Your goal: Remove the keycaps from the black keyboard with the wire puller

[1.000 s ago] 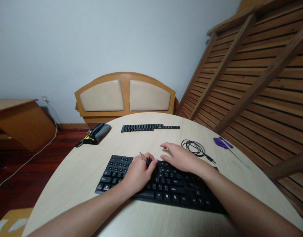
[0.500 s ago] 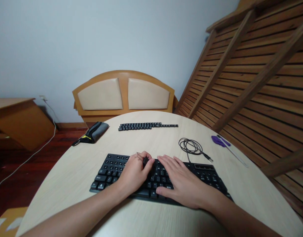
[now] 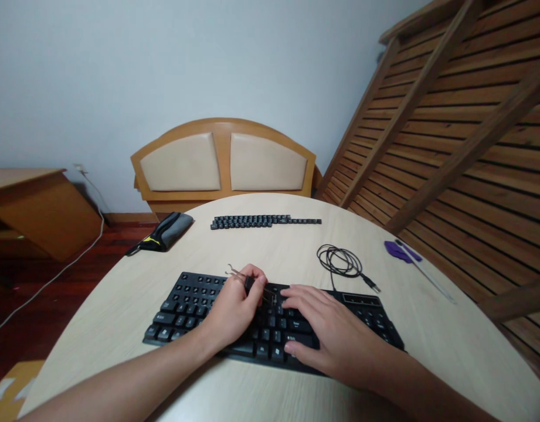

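Note:
A black keyboard lies near the front of the table, with bare key sockets in its upper left rows. My left hand is closed around a thin wire keycap puller over the middle of the keyboard. Two curled wire ends stick out behind the fingers; the other end reaches the keys to the right. My right hand rests palm-down on the right half, its fingers spread and thumb apart, covering several keys. Loose black keycaps stand in rows at the back.
The keyboard's cable lies coiled behind it. A grey and black pouch sits at the left, and a purple cloth with a thin white stick at the right. A wooden slatted panel leans beyond the table's right edge.
The keyboard has shifted slightly left. My left hand has moved a little left and turned, and the puller's wires now show. My right hand stays on the keys.

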### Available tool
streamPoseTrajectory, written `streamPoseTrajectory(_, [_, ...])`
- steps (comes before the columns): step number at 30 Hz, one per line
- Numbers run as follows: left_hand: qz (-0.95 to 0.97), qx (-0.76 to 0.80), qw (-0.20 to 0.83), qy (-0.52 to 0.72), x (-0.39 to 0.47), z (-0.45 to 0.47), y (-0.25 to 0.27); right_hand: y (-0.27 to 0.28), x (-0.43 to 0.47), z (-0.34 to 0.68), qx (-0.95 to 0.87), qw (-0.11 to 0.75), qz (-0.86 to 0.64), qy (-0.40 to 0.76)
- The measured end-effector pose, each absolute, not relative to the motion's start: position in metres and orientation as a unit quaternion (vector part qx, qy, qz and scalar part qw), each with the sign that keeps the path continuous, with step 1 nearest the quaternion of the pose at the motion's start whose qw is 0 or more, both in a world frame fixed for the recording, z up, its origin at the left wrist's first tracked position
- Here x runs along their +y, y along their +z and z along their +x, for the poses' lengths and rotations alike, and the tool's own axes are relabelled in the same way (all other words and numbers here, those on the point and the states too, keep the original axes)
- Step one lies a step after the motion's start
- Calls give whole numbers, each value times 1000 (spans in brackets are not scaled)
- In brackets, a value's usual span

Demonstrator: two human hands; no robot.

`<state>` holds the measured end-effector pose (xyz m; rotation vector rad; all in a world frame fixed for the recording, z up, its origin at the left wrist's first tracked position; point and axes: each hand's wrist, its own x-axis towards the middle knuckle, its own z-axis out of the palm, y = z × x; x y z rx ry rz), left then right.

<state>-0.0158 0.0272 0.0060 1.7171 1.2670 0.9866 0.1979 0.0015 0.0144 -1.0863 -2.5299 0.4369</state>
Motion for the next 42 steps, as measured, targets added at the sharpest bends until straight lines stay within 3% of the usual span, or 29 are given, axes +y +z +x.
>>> streamPoseTrajectory(17, [677,502,405,356,28,-18,1,13,10,202,-901,194,-360,147])
streamPoseTrajectory(42, [753,499,297,310,25,-15,6,10,8,198,-904,223,-345,122])
